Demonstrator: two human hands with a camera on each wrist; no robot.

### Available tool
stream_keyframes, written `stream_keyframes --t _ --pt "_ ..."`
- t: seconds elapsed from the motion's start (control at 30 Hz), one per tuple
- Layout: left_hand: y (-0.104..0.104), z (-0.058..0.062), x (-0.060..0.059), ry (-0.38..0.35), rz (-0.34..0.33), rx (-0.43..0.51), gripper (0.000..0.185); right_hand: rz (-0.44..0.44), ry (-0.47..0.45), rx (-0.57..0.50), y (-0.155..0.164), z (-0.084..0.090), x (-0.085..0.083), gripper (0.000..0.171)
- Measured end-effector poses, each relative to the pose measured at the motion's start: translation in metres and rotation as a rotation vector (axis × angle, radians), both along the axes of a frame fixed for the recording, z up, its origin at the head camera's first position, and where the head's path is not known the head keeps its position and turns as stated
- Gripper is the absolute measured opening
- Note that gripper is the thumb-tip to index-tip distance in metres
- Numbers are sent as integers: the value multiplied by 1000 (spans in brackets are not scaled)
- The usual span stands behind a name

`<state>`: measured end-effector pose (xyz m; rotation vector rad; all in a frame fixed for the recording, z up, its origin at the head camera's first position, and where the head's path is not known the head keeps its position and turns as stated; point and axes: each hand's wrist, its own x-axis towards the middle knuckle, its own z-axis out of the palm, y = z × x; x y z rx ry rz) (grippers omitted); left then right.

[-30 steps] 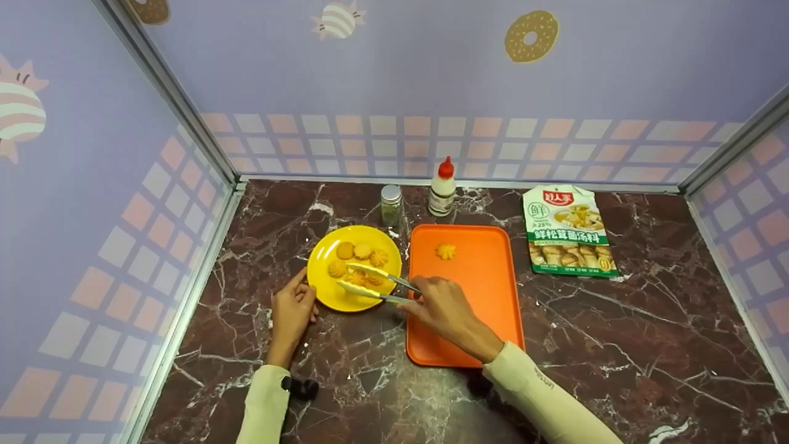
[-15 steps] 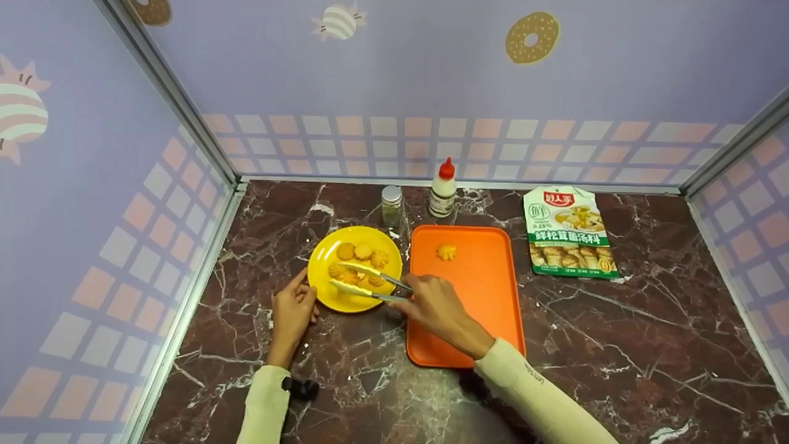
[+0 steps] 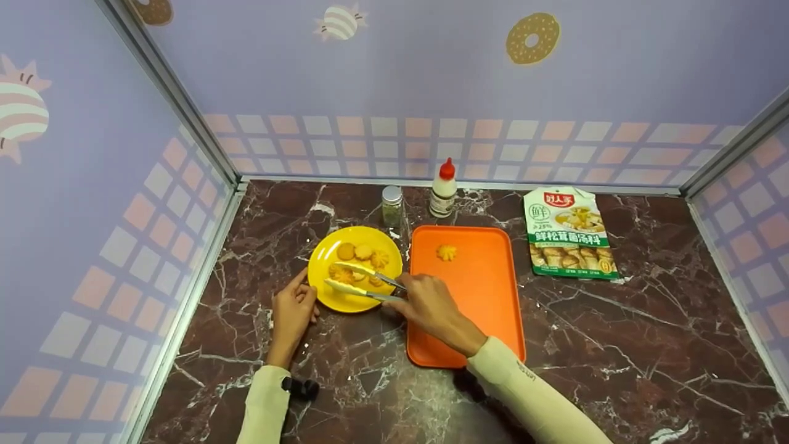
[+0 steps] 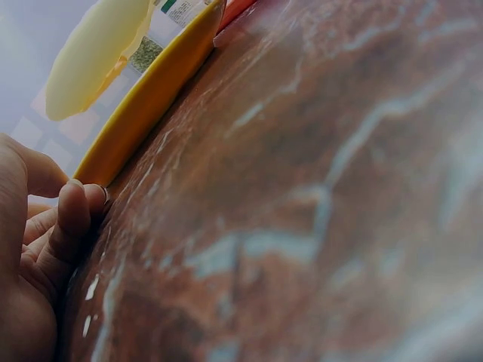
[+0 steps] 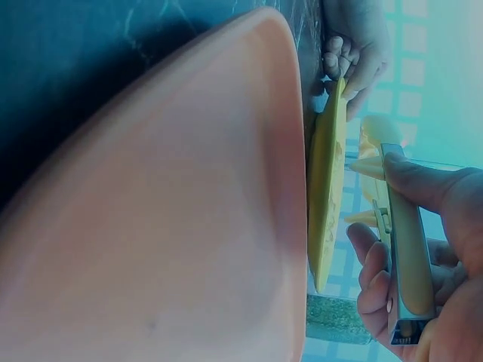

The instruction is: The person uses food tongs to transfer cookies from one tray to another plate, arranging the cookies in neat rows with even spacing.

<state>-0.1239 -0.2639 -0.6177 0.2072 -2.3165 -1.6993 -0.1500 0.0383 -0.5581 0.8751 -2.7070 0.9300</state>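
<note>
A yellow plate (image 3: pixel 327 297) bears several golden cookies (image 3: pixel 363 251), some round and flat, some swirled. At its left rim, my left hand (image 3: pixel 293 311) pinches the edge between thumb and fingers, as the left wrist view also shows near the fingertips (image 4: pixel 73 207). My right hand (image 3: pixel 431 305) grips metal tongs (image 3: pixel 377 296) with pale yellow tips. Those tips are spread apart over the plate, with a swirled cookie (image 3: pixel 341 273) between them in the head view. In the right wrist view, thumb and fingers wrap the tongs' handle (image 5: pixel 411 256).
Right of the plate lies an orange tray (image 3: pixel 474 308) with one flower-shaped cookie (image 3: pixel 447 253) near its far end. Behind stand a small spice jar (image 3: pixel 391 206) and a red-capped squeeze bottle (image 3: pixel 443 191). A green-and-white food pouch (image 3: pixel 570 233) lies at the right. Patterned walls surround the marble table.
The right hand and tongs have shifted slightly left, bringing the tips over a swirled cookie at the plate's left part. My left hand stays at the plate's rim.
</note>
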Motion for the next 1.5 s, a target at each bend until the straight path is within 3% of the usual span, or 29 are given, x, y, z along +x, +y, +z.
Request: stream_keyframes --t 0.4,0.67,1.1,1.5 --pt "0 0 0 -10 1 0 51 33 -38 38 -12 -4 -1 41" --pt "1 1 -2 -34 0 2 52 36 -2 40 -11 -7 -1 41" --pt "0 -1 -1 -21 -4 21 52 44 -95 62 -10 1 -5 43" --pt "0 -2 -1 -19 2 -4 51 32 -88 72 -6 3 -5 44"
